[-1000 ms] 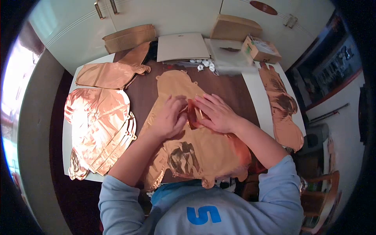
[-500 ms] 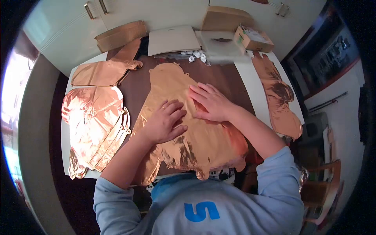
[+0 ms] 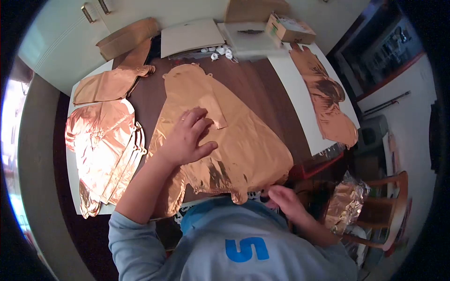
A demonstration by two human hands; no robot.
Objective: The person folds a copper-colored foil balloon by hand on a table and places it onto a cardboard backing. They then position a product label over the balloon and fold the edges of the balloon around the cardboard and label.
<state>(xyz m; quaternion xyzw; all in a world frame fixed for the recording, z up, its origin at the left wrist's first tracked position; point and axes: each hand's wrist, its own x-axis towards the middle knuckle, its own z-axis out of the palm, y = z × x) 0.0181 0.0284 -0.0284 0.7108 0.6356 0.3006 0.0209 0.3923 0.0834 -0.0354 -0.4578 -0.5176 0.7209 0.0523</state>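
A flat copper-coloured foil balloon [image 3: 234, 145], uninflated, lies across the middle of the dark table, with small tabs along its edges. My left hand [image 3: 187, 136] rests on its upper left part, fingers loosely bent and thumb apart. Just beyond those fingertips is a small rectangular foil piece [image 3: 213, 110] lying on the balloon. My right hand [image 3: 287, 202] is low at the balloon's bottom right edge, close to my body. Its fingers are drawn together, and what is between them is hidden.
Piled flat foil balloons [image 3: 103, 145] lie at the left, and another foil stack [image 3: 326, 98] at the right. Cardboard pieces [image 3: 192, 37], small white rolls [image 3: 220, 51] and a small box [image 3: 290, 29] stand at the back. A wooden chair [image 3: 398, 206] bears a foil-filled clear bag [image 3: 347, 201].
My right hand has left the balloon's upper right side and moved down to its bottom edge. The small rectangular piece now shows uncovered. My left hand stays on the balloon; the view has shifted.
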